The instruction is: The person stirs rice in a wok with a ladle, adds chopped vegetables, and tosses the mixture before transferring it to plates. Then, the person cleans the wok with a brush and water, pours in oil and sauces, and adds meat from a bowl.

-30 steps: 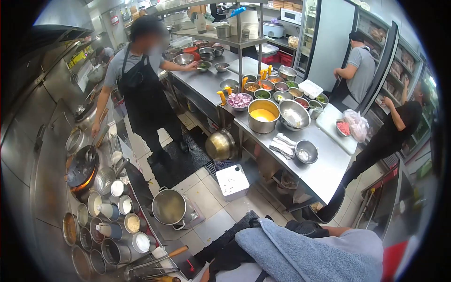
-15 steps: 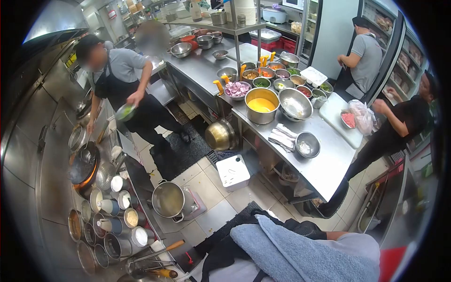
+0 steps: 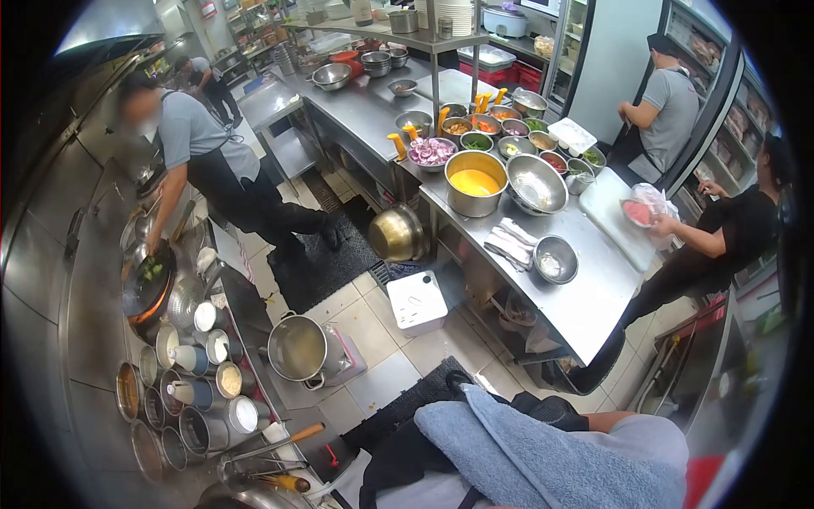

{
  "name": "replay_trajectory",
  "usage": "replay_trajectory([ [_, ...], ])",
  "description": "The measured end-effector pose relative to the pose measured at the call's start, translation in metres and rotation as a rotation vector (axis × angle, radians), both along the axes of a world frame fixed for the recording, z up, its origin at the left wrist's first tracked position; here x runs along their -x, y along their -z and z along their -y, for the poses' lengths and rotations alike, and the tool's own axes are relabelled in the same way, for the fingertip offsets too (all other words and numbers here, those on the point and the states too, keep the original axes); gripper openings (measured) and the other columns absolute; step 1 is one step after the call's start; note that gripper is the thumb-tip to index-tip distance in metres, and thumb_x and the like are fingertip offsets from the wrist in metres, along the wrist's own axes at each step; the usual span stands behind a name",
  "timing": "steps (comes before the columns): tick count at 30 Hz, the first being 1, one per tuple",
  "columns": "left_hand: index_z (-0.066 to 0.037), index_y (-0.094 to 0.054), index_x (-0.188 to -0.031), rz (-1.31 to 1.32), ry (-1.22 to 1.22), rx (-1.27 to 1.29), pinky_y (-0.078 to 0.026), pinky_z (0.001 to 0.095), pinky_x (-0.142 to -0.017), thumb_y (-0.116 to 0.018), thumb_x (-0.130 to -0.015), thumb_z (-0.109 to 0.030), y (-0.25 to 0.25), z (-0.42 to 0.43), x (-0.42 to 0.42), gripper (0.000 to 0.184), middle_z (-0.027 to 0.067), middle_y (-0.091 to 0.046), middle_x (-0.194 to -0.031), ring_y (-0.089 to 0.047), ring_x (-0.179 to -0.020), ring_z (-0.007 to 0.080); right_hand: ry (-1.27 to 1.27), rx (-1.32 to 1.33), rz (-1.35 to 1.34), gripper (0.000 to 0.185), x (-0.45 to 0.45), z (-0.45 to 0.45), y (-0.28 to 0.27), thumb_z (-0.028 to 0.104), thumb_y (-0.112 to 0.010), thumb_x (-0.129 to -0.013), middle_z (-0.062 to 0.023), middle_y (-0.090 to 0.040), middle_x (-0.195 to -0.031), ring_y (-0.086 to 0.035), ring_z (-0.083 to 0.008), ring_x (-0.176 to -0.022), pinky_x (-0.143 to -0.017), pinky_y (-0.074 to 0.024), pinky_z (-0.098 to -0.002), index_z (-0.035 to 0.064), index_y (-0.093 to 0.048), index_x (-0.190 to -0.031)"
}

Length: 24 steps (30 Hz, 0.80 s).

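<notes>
Neither my left hand nor my right hand shows. At the bottom, a blue-grey towel [image 3: 543, 450] lies over my light sleeve [image 3: 661, 437], with a bit of bare arm beside it. The nearest things to my body are long-handled tools [image 3: 292, 437] at the stove edge and a black mat [image 3: 407, 407] on the floor. At the left, a co-worker leans over a wok [image 3: 151, 293] above flames, one hand low over green pieces in it. Another co-worker in black, at the right, has a hand at a bowl of pink meat [image 3: 638, 212].
A steel table [image 3: 585, 314] holds a pot of yellow liquid [image 3: 475, 182], ingredient bowls, folded cloths [image 3: 510, 244] and a white board [image 3: 610, 225]. On the floor are a large pot [image 3: 297, 348] and a white-lidded bin [image 3: 417, 301]. A third co-worker [image 3: 666, 106] stands near the fridges.
The co-worker at the left has turned from the counter to the stove with a bowl of greens, and greens now lie in the wok. The co-worker in black has reached to the meat bowl.
</notes>
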<state>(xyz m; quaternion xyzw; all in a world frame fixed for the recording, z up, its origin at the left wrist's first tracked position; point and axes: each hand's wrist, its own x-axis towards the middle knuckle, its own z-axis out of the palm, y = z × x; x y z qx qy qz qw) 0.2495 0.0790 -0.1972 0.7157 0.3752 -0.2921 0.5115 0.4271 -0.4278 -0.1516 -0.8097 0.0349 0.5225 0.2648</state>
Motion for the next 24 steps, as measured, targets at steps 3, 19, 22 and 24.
replay_trajectory([
  [3,-0.001,-0.060,-0.122,0.003,-0.020,0.006,-0.051,0.0358,-0.086,-0.069,-0.077,-0.027,-0.003,-0.001,0.006,0.053,0.0162,-0.068,-0.109,-0.065,-0.099,0.0257,-0.017,0.010,0.005,0.055,-0.004,-0.004,-0.002,0.034,-0.070,-0.082,-0.0168,-0.067,-0.106,-0.065,-0.0325,-0.092,-0.077,-0.0550,-0.0405,0.0116,-0.056,-0.130],
  [19,-0.002,-0.061,-0.121,-0.171,-0.250,0.341,-0.051,0.0358,-0.088,-0.068,-0.078,-0.027,-0.180,0.127,0.177,0.051,0.0165,-0.068,-0.108,-0.065,-0.100,0.0255,-0.592,0.025,-0.002,0.056,-0.127,-0.018,0.004,0.036,-0.070,-0.081,-0.0181,-0.066,-0.110,-0.065,-0.0346,-0.096,-0.082,-0.0541,-0.0410,0.0124,-0.056,-0.130],
  [22,-0.002,-0.061,-0.121,-0.227,-0.264,0.555,-0.050,0.0358,-0.088,-0.068,-0.078,-0.027,-0.233,0.251,0.186,0.050,0.0165,-0.068,-0.108,-0.065,-0.100,0.0254,-0.988,0.028,-0.038,0.056,-0.200,-0.043,0.017,0.037,-0.070,-0.081,-0.0183,-0.066,-0.110,-0.064,-0.0350,-0.097,-0.082,-0.0539,-0.0411,0.0125,-0.056,-0.130],
  [24,-0.003,-0.061,-0.121,-0.247,-0.346,0.556,-0.050,0.0358,-0.088,-0.068,-0.078,-0.027,-0.255,0.314,0.178,0.050,0.0166,-0.068,-0.108,-0.065,-0.100,0.0254,-1.309,0.043,-0.067,0.056,-0.246,-0.078,0.013,0.037,-0.070,-0.081,-0.0185,-0.066,-0.111,-0.064,-0.0353,-0.098,-0.083,-0.0538,-0.0411,0.0126,-0.056,-0.130],
])
